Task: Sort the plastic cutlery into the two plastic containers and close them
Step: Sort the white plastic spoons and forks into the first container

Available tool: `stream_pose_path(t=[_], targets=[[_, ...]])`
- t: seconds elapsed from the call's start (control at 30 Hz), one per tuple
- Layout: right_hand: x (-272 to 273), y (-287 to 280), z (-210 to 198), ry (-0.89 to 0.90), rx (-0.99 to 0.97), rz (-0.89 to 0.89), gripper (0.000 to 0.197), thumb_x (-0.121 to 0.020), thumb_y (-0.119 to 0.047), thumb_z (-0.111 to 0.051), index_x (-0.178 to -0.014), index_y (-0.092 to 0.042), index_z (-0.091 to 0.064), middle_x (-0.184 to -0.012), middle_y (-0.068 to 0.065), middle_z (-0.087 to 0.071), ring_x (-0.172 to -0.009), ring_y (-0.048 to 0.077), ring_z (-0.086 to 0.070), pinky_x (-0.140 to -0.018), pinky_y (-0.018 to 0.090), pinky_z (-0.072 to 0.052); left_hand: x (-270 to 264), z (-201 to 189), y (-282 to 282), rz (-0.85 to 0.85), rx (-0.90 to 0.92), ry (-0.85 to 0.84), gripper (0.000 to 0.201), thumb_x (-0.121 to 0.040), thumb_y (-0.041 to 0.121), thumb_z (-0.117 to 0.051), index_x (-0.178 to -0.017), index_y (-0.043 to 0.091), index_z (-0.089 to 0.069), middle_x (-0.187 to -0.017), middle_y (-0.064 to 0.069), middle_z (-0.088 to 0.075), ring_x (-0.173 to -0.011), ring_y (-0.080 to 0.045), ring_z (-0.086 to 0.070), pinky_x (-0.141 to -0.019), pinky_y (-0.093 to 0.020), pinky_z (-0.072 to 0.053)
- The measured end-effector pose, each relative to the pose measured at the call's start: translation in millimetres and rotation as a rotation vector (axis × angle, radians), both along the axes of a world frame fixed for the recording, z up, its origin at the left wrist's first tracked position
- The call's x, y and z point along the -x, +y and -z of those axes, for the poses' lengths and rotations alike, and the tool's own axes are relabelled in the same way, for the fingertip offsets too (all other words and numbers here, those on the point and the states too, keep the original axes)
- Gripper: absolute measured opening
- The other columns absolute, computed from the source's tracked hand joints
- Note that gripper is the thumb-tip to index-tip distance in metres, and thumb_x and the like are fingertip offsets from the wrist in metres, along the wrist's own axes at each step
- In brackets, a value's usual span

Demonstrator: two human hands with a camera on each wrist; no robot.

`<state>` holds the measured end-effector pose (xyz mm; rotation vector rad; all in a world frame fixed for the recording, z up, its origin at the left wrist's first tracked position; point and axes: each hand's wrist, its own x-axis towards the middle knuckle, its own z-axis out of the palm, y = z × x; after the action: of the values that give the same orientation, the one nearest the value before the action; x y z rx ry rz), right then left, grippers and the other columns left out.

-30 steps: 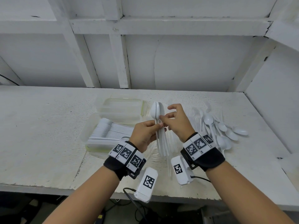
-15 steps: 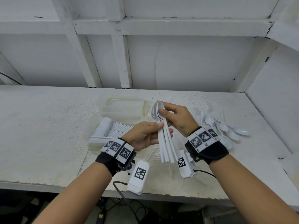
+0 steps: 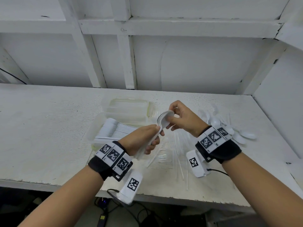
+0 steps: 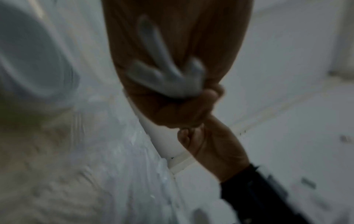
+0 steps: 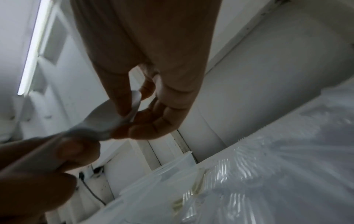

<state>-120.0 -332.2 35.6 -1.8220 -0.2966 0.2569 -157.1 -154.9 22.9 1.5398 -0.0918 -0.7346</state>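
- Head view: both hands raised over the white bench (image 3: pixel 49 128), sharing one nested stack of white spoons (image 3: pixel 164 120). Left hand (image 3: pixel 141 141) has its fingers curled round the handle end; right hand (image 3: pixel 183 120) pinches the bowl end between thumb and fingertips.
- Head view: the near container (image 3: pixel 98 128) lies open just left of the hands and already carries a row of white cutlery; I cannot tell which kind. A second clear container (image 3: pixel 129 108) sits behind it, touching or nearly so. Loose spoons (image 3: pixel 229 128) lie at the right, partly hidden by the right wrist. Clear cutlery (image 3: pixel 172 153) is scattered on the bench under the hands; its type is hard to read against the white.
- Left wrist view: blurred and dim. Left hand (image 4: pixel 182 98) is closed over fanned white handles (image 4: pixel 168 75). Right hand (image 4: pixel 210 144) shows beyond it, its fingers indistinct.
- Right wrist view: right-hand fingertips (image 5: pixel 145 127) clamp the stacked bowls (image 5: pixel 107 121) edge-on; the left hand (image 5: pixel 47 166) is a dark blur in the lower left. A container rim (image 5: pixel 162 174) shows below.
- Risk, my judgement: handles are splayed, so the nest is loose. Easing either grip could let spoons slide out and drop among the clear pieces, mixing the sorts.
- Risk: a fanned stack may catch on the container wall going in, or sit proud and foul the lid.
- Not seen: any lids as separate parts; the spoon count.
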Motion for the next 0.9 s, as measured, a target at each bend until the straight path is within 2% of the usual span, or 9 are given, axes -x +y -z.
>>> stream_pose_path(t=[0.07,0.13,0.23,0.33,0.43,0.5,0.63,0.77,0.9], targets=[[2.0,-0.7,0.1,-0.070,0.213,-0.084,0.026,-0.091,-0.002,-0.050,-0.096,-0.027,-0.041,-0.106,0.008,-0.053,-0.076,0.020,-0.064,-0.065,0.026,-0.051,-2.2,-0.5,8.8,0.042,-0.310,-0.205,0.028,-0.100,0.034,-0.035,-0.087,0.016,-0.052,-0.061,0.002,-0.039,-0.045,-0.008,-0.032,-0.041,-0.018,-0.027],[5.9,0.9,0.7,-0.179,0.423,-0.190,0.032,-0.088,-0.003,-0.050,-0.110,-0.025,-0.043,-0.113,0.006,-0.050,-0.094,0.022,-0.059,-0.076,0.027,-0.049,-6.8,-0.7,18.5,0.148,-0.607,-0.434,0.030,-0.098,0.038,-0.038,-0.082,0.017,-0.051,-0.065,0.005,-0.042,-0.052,-0.007,-0.037,-0.047,-0.017,-0.031],[13.6,9.6,2.2,-0.375,0.582,-0.346,0.036,-0.088,-0.020,-0.061,-0.121,-0.014,-0.047,-0.119,0.004,-0.050,-0.108,0.015,-0.049,-0.092,0.023,-0.039,-11.4,-3.3,30.3,0.314,-0.812,-0.586,0.035,-0.096,0.039,-0.045,-0.068,0.019,-0.041,-0.064,0.007,-0.044,-0.057,-0.006,-0.040,-0.054,-0.021,-0.031],[19.1,21.9,2.9,-0.404,0.672,-0.377,0.040,-0.088,-0.039,-0.058,-0.120,-0.016,-0.048,-0.116,0.000,-0.053,-0.097,0.011,-0.050,-0.084,0.021,-0.040,-11.1,-7.5,37.8,0.340,-0.753,-0.543,0.033,-0.093,0.037,-0.052,-0.064,0.022,-0.047,-0.054,0.012,-0.052,-0.049,-0.001,-0.045,-0.053,-0.016,-0.036],[19.9,29.4,6.2,-0.400,0.752,-0.438,0.038,-0.091,-0.043,-0.051,-0.119,-0.017,-0.049,-0.111,0.002,-0.057,-0.093,0.014,-0.051,-0.081,0.025,-0.040,-8.4,-11.0,42.2,0.319,-0.654,-0.508,0.033,-0.090,0.034,-0.059,-0.061,0.018,-0.053,-0.041,0.014,-0.052,-0.038,-0.001,-0.043,-0.048,-0.013,-0.036],[20.0,31.0,7.2,-0.415,0.739,-0.467,0.036,-0.092,-0.042,-0.049,-0.118,-0.017,-0.051,-0.107,0.003,-0.059,-0.090,0.013,-0.051,-0.078,0.022,-0.038,-7.1,-11.6,46.7,0.301,-0.575,-0.446,0.029,-0.089,0.029,-0.062,-0.063,0.017,-0.055,-0.043,0.013,-0.055,-0.038,-0.002,-0.045,-0.046,-0.014,-0.037],[19.1,31.4,5.5,-0.366,0.668,-0.478,0.024,-0.094,-0.036,-0.050,-0.108,-0.017,-0.055,-0.097,0.000,-0.059,-0.066,0.004,-0.055,-0.063,0.010,-0.038,-6.0,-12.6,58.6,0.304,-0.467,-0.324,0.015,-0.087,0.023,-0.065,-0.074,0.017,-0.060,-0.053,0.010,-0.060,-0.042,-0.004,-0.049,-0.043,-0.016,-0.037],[18.2,35.0,7.2,-0.284,0.570,-0.469,0.019,-0.093,-0.032,-0.054,-0.104,-0.017,-0.057,-0.087,-0.007,-0.057,-0.066,0.015,-0.065,-0.061,0.012,-0.047,-9.4,-11.8,68.0,0.312,-0.474,-0.302,0.009,-0.085,0.024,-0.067,-0.078,0.019,-0.063,-0.055,0.010,-0.061,-0.041,-0.006,-0.047,-0.046,-0.021,-0.033],[17.6,42.9,8.9,-0.084,0.442,-0.411,0.019,-0.092,-0.035,-0.053,-0.103,-0.020,-0.055,-0.080,-0.011,-0.058,-0.065,0.007,-0.063,-0.058,0.018,-0.050,-15.7,-13.1,71.9,0.289,-0.466,-0.325,0.005,-0.085,0.022,-0.068,-0.086,0.019,-0.063,-0.057,0.009,-0.061,-0.045,-0.006,-0.045,-0.049,-0.018,-0.036]])
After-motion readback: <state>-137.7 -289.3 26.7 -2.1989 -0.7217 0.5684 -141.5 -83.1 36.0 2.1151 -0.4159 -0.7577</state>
